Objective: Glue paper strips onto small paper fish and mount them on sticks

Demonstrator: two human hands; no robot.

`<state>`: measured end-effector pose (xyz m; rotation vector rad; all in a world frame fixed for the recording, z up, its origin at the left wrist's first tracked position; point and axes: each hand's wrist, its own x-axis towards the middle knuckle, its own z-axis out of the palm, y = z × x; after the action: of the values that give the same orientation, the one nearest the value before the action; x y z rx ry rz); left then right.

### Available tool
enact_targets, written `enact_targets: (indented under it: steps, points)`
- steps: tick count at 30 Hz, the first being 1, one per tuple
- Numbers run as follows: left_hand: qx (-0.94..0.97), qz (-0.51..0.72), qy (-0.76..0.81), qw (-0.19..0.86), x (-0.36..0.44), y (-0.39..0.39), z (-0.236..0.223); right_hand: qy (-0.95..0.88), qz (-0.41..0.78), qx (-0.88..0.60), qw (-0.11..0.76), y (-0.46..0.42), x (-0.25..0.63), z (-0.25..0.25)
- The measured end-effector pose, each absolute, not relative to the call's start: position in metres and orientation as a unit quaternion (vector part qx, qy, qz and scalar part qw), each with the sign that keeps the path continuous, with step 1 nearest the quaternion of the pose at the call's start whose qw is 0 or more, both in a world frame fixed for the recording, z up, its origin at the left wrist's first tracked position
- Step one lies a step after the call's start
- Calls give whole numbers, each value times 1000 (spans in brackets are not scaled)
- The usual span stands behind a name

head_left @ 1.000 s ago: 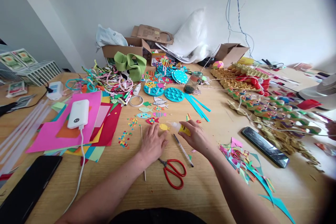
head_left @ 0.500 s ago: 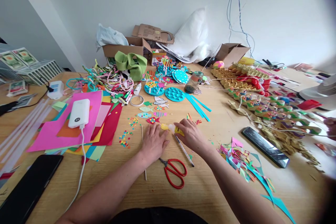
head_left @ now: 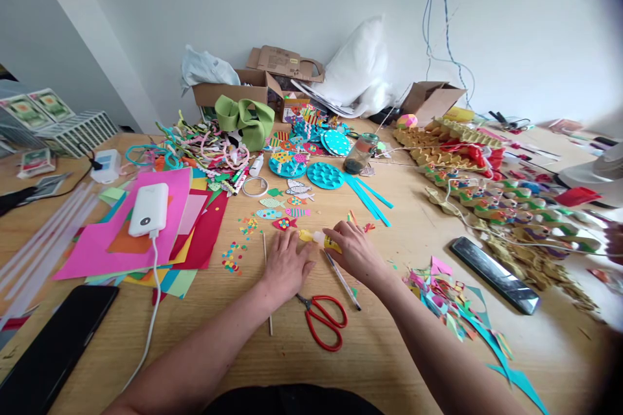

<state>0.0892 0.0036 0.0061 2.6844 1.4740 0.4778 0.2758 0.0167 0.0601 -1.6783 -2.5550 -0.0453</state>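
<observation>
My right hand (head_left: 354, 251) is closed around a small glue bottle (head_left: 331, 242) with a yellow label, held on its side with its white nozzle pointing left. The nozzle tip is at a small yellow paper cutout (head_left: 305, 235), apparently a fish. My left hand (head_left: 286, 266) lies flat on the table, fingertips at the cutout's left and near edge, thumb apart. Red-handled scissors (head_left: 327, 319) lie nearer me; their blades are partly hidden by my left hand. A pen (head_left: 344, 282) lies below my right hand, and a thin stick (head_left: 265, 253) beside the left. Decorated paper fish (head_left: 283, 224) lie just beyond.
Coloured paper sheets (head_left: 87, 246) and a white power bank (head_left: 148, 209) lie left, a black phone (head_left: 53, 343) nearer. Paper scraps (head_left: 445, 295), another phone (head_left: 494, 274) and painted egg-carton pieces (head_left: 506, 207) are at right. A glass jar (head_left: 360, 154) and blue discs (head_left: 325, 176) stand farther back.
The whole view has shifted very slightly. Both hands, the glue bottle and the yellow cutout keep nearly the same positions.
</observation>
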Motion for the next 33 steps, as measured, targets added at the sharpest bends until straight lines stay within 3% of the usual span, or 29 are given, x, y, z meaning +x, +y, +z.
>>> enact_targets:
  steps: [33]
  points:
    - [861,153,485,14,88,4,5,-836,-14,-547,41,17,275,63]
